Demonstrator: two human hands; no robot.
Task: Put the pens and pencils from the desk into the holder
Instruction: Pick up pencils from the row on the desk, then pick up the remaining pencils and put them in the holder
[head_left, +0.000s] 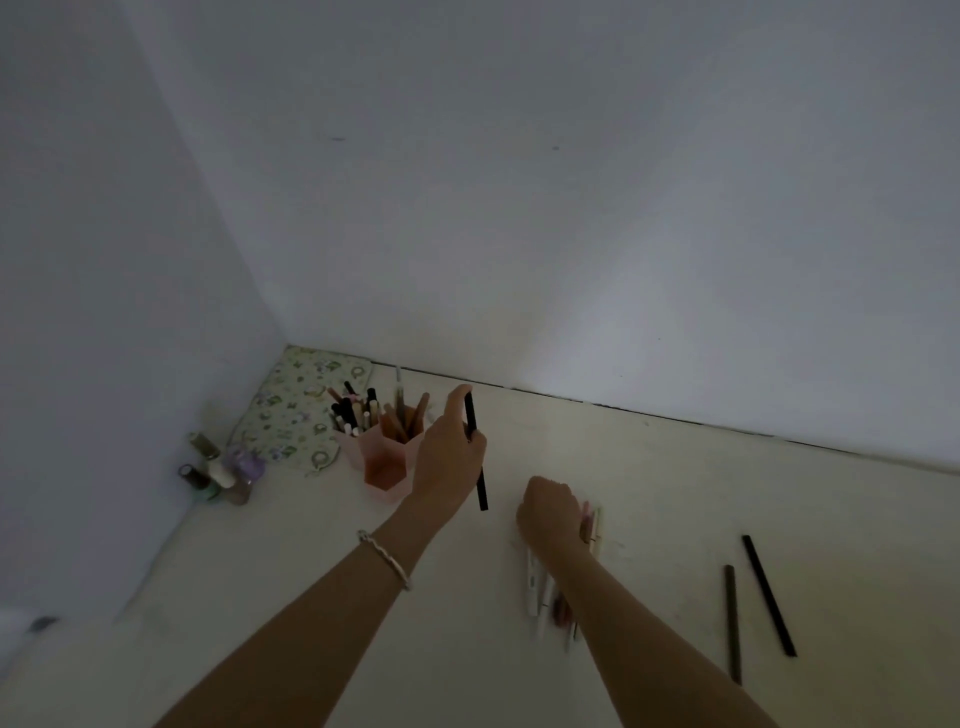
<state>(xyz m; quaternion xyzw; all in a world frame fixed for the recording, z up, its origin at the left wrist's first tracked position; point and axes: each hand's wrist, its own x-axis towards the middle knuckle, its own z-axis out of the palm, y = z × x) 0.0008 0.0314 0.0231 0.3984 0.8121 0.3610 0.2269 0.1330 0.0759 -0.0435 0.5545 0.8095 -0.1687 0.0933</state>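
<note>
A pink holder (382, 462) with several hexagonal cups stands near the desk's back left and holds several pens and pencils. My left hand (449, 457) is just right of it, raised, gripping a black pencil (477, 452) nearly upright. My right hand (553, 514) rests on the desk over a blurred bundle of light-coloured pens (543, 592), fingers curled around them; a pink and a pale pen tip (592, 519) stick out beside the knuckles. Two dark pencils (769, 595) lie on the desk at the right.
A floral fabric pouch (298, 410) lies in the back corner behind the holder. Several small nail-polish bottles (223, 470) cluster by the left wall. White walls close the desk (675, 483) at the back and left.
</note>
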